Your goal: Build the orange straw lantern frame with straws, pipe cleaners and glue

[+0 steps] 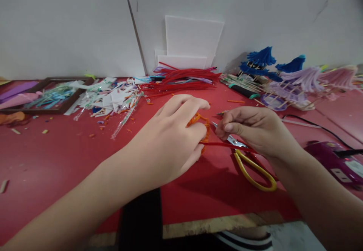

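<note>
My left hand (178, 134) is closed around an orange pipe-cleaner piece (208, 130), bent into a rounded frame and partly hidden by the fingers. From beneath those fingers a red pipe cleaner (224, 144) runs right, passing below my right hand (246, 128). That hand's thumb and fingertips are pinched together; what sits between them, if anything, is too small to make out. Yellow-handled scissors (255, 171) lie on the red table under and beside the right hand, their blades pointing toward the left hand.
Red pipe cleaners (184, 79) are heaped by the wall below white boards (194, 35). Scraps (113, 98) and a brown frame (61, 107) lie left. Blue and purple roofed models (295, 81), a glue gun's black-green handle (244, 91) and a purple power socket (334, 164) stand right.
</note>
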Demonstrator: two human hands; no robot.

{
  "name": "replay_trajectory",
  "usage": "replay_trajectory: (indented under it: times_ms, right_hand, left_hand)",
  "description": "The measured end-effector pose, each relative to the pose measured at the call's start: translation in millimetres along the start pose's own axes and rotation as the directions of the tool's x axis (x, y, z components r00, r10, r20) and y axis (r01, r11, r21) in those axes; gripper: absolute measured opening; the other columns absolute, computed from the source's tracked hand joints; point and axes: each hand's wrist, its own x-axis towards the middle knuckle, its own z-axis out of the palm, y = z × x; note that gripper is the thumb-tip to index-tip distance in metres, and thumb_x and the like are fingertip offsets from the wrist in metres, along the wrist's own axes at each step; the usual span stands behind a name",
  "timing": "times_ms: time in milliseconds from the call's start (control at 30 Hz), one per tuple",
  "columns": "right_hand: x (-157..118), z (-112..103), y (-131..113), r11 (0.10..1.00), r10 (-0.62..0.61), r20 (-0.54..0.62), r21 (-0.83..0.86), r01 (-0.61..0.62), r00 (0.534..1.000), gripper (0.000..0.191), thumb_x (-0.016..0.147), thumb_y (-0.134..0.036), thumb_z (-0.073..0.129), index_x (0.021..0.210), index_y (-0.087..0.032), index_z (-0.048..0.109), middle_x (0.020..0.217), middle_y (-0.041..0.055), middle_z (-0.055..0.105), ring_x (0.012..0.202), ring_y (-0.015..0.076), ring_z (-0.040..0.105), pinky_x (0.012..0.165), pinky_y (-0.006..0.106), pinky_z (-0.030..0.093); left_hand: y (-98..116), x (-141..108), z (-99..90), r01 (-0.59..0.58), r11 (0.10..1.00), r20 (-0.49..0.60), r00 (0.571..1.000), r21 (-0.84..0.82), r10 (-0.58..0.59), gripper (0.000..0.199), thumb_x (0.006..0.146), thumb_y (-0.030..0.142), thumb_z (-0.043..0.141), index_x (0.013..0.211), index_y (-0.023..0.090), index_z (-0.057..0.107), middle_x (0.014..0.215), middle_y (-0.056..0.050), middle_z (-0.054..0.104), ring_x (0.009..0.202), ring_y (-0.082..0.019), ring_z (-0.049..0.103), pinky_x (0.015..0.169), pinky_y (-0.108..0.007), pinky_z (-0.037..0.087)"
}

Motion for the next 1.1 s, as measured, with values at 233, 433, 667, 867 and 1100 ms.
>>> replay_trajectory:
  times_ms: [233,433,667,867,1100]
  right_hand:
    - [1.2,-0.8,6.5,0.973,0.046,0.049,0.225,-0.056,0.998,0.019,0.076,-0.038,0.078,0.074,-0.020,0.073,0.070,0.0026,0.073,0.061,0.0121,0.067,0.060,0.022,0.056]
    - [2.5,5.2,2.4,0.929,0.136,0.067,0.338,-0.151,0.988,0.020,0.071,-0.036,0.082,0.070,-0.019,0.072,0.067,0.0016,0.070,0.058,0.0109,0.064,0.057,0.022,0.055]
    - [0.7,3.3,3.9,0.910,0.191,0.044,0.366,-0.194,0.981,0.025,0.057,-0.035,0.090,0.064,-0.021,0.071,0.061,0.0008,0.070,0.052,0.0119,0.064,0.052,0.023,0.055]
    - [0.4,3.0,6.8,0.904,0.222,0.089,0.356,-0.239,0.971,0.027,0.063,-0.038,0.087,0.066,-0.020,0.067,0.063,0.0012,0.069,0.053,0.0116,0.062,0.052,0.024,0.052]
    - [6.1,5.5,12.5,0.875,0.194,0.046,0.444,-0.194,0.980,0.038,0.065,-0.046,0.082,0.060,-0.022,0.052,0.051,-0.0061,0.040,0.048,0.0119,0.046,0.048,0.027,0.042]
  left_hand:
    - [-0.1,0.4,-0.5,0.000,1.000,-0.001,1.000,0.001,0.000,0.018,0.091,0.021,0.051,0.082,0.013,0.064,0.132,-0.017,0.051,0.126,-0.032,0.043,0.108,-0.049,0.039]
    - [-0.5,-0.1,-1.1,0.001,1.000,0.000,1.000,-0.002,-0.001,0.019,0.091,0.021,0.049,0.082,0.014,0.064,0.132,-0.017,0.050,0.127,-0.032,0.042,0.108,-0.049,0.039]
    - [-0.2,0.9,-0.9,0.007,1.000,0.007,1.000,-0.014,-0.007,0.020,0.092,0.021,0.048,0.082,0.013,0.064,0.132,-0.018,0.050,0.128,-0.032,0.042,0.108,-0.050,0.040]
    - [-0.6,1.3,-1.5,0.008,1.000,0.015,1.000,-0.016,-0.008,0.020,0.091,0.020,0.049,0.082,0.013,0.064,0.133,-0.018,0.050,0.128,-0.033,0.042,0.108,-0.050,0.039]
    - [-2.6,6.0,-5.7,-0.023,1.000,0.047,0.999,0.015,0.023,0.020,0.091,0.020,0.049,0.081,0.013,0.065,0.128,-0.017,0.052,0.125,-0.032,0.044,0.106,-0.049,0.041]
